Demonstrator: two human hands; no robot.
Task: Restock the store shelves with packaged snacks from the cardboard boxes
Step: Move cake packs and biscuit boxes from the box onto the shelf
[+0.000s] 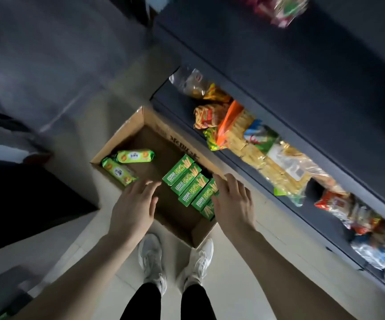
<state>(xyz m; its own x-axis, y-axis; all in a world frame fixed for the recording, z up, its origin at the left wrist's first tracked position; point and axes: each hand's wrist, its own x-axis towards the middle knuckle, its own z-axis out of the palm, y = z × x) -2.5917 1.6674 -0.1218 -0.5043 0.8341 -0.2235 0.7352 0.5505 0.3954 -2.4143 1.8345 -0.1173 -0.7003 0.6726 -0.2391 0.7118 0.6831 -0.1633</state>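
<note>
Cardboard box (182,218) mostly emptied; green boxes (188,183) under right hand (232,204), two rolls (127,163) beyond left hand (132,206); both hands spread, empty.

Both hands, left hand (133,205) and right hand (232,202), hover open above the cardboard box (127,132) holding green snack boxes (188,184) at frame centre.

Pale tiled floor (230,285) under dim light; a dark shelving unit (302,72) runs along the right; dark furniture (25,204) at left.
</note>
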